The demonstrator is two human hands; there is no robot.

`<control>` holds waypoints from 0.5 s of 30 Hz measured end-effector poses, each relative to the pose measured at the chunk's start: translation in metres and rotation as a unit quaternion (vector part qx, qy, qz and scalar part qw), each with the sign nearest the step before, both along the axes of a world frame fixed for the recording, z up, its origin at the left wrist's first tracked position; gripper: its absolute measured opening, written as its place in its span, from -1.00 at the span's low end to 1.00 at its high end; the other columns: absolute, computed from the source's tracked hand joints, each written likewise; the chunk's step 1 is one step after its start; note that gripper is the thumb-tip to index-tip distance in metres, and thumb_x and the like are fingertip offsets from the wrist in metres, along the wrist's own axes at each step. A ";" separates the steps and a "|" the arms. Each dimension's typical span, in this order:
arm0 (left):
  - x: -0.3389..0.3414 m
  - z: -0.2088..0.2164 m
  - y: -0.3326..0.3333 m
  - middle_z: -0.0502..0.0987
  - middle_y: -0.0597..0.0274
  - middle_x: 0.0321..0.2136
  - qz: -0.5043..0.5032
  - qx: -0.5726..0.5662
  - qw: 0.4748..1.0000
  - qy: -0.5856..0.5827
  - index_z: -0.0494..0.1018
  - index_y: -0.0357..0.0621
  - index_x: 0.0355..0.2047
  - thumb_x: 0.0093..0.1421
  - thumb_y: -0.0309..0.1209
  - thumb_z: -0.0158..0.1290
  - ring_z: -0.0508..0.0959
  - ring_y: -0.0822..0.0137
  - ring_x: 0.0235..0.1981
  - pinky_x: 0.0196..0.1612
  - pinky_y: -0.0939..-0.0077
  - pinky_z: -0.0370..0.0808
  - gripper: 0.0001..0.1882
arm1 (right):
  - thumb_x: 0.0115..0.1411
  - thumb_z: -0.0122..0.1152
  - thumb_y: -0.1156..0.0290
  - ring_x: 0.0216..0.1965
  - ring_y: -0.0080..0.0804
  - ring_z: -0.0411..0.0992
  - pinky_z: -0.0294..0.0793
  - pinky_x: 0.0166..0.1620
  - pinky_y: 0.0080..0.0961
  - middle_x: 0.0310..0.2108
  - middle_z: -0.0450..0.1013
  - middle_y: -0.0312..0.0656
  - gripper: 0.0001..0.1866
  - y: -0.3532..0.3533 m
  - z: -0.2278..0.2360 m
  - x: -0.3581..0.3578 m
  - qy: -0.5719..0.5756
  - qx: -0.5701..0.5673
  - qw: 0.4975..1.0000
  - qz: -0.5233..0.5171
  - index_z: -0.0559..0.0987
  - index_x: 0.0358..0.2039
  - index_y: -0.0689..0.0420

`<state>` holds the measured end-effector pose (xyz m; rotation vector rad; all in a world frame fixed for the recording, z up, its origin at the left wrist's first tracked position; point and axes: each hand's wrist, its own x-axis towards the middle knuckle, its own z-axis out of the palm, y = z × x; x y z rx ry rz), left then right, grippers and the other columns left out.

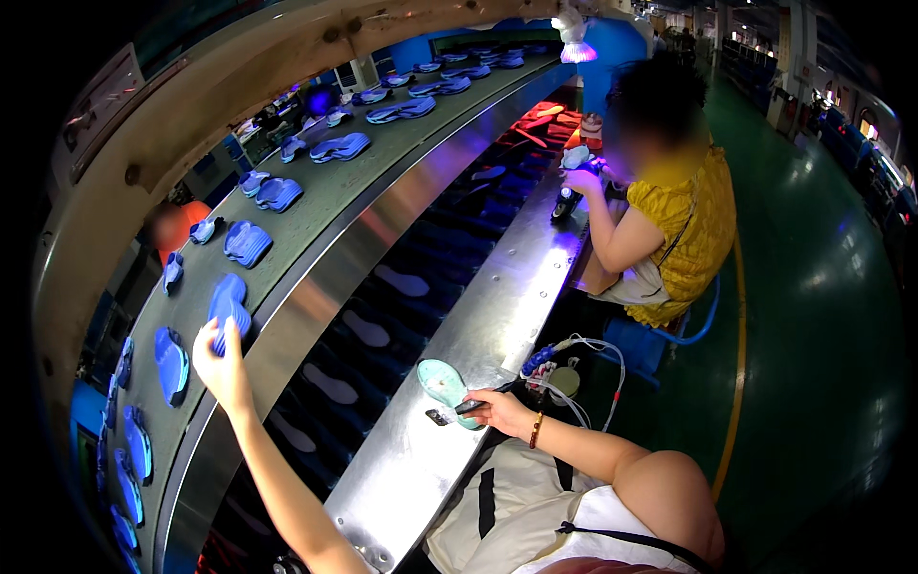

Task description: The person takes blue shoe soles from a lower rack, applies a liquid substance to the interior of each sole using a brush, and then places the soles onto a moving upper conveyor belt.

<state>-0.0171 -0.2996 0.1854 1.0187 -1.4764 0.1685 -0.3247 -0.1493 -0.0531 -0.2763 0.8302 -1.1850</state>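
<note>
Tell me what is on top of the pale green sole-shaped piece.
The right hand holds a dark-handled tool across the lower part of the pale green piece; whether the tool touches it is unclear. The surface behind hand and tool cannot be seen.

Left arm [279, 478] nearly straight, left grip [220, 365] far forward; right arm [585, 448] bent, right grip [503, 412] closed.

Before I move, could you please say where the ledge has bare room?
The metal ledge lies bare from the green sole toward the black item by the co-worker, and from that sole toward the left forearm. Crowded: the right hand and tool at the sole; blue shoe parts along the belt.
</note>
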 end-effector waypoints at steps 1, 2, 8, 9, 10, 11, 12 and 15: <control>-0.005 -0.008 0.013 0.46 0.08 -0.30 -0.031 -0.013 0.996 0.086 0.38 -0.31 -0.46 0.08 -0.41 0.04 0.42 0.31 -0.24 -0.08 0.47 0.28 -0.82 | 0.13 0.02 0.31 -0.30 -0.45 0.46 0.35 -0.37 -0.66 -0.35 0.46 -0.15 -0.80 0.000 -0.002 -0.002 0.005 -0.002 1.000 -0.002 0.45 -0.31 0.16; -0.007 -0.017 0.025 0.45 0.12 -0.32 -0.007 -0.083 0.977 0.196 0.39 -0.35 -0.41 0.12 -0.41 0.00 0.41 0.35 -0.27 -0.08 0.50 0.30 -0.80 | 0.13 0.01 0.31 -0.30 -0.45 0.46 0.35 -0.37 -0.67 -0.35 0.46 -0.16 -0.80 -0.002 -0.002 0.001 0.005 -0.006 1.000 0.003 0.45 -0.31 0.16; -0.041 -0.031 0.085 0.30 0.05 -0.16 -0.207 0.102 0.810 0.539 0.16 -0.31 -0.06 0.06 -0.43 -0.06 0.38 0.23 -0.15 -0.14 0.35 0.41 -0.57 | 0.14 0.00 0.33 -0.30 -0.46 0.45 0.32 -0.39 -0.70 -0.35 0.47 -0.20 -0.82 -0.007 0.006 0.004 0.009 -0.020 1.000 -0.008 0.47 -0.33 0.15; -0.034 -0.039 0.084 0.32 0.05 -0.15 -0.288 0.189 0.761 0.550 0.17 -0.31 -0.06 0.03 -0.45 -0.04 0.39 0.21 -0.14 -0.12 0.33 0.42 -0.56 | 0.14 0.00 0.33 -0.30 -0.47 0.45 0.32 -0.39 -0.70 -0.35 0.47 -0.21 -0.82 -0.008 0.005 0.000 0.011 -0.024 1.000 -0.011 0.47 -0.33 0.15; -0.025 -0.050 0.084 0.35 0.04 -0.15 -0.365 0.273 0.698 0.552 0.18 -0.30 -0.06 0.00 -0.47 -0.01 0.41 0.18 -0.13 -0.10 0.31 0.43 -0.54 | 0.14 0.00 0.33 -0.30 -0.47 0.45 0.32 -0.39 -0.71 -0.35 0.47 -0.21 -0.82 -0.009 0.003 -0.004 0.013 -0.027 0.999 -0.015 0.47 -0.33 0.16; -0.023 -0.058 0.089 0.38 0.06 -0.14 -0.383 0.291 0.674 0.561 0.19 -0.29 -0.04 -0.04 -0.48 0.03 0.42 0.15 -0.11 -0.07 0.28 0.43 -0.49 | 0.14 -0.01 0.33 -0.30 -0.46 0.45 0.31 -0.38 -0.70 -0.35 0.46 -0.21 -0.82 -0.010 0.001 -0.006 0.018 -0.013 1.000 -0.014 0.47 -0.33 0.15; -0.019 -0.066 0.098 0.36 0.03 -0.13 -0.392 0.272 0.705 0.525 0.15 -0.31 0.00 -0.04 -0.47 0.05 0.41 0.15 -0.09 -0.06 0.22 0.41 -0.43 | 0.14 -0.01 0.33 -0.30 -0.45 0.44 0.31 -0.36 -0.68 -0.34 0.46 -0.19 -0.82 -0.009 0.006 -0.005 0.022 -0.019 0.999 -0.022 0.47 -0.32 0.14; -0.019 -0.098 0.130 0.35 -0.04 -0.12 -0.516 0.240 0.665 0.483 0.12 -0.34 0.02 0.00 -0.19 0.04 0.41 0.06 -0.11 -0.05 0.15 0.39 -0.34 | 0.13 -0.01 0.32 -0.30 -0.43 0.44 0.32 -0.34 -0.64 -0.33 0.46 -0.18 -0.81 -0.009 0.000 -0.010 0.020 -0.021 0.999 -0.043 0.45 -0.31 0.13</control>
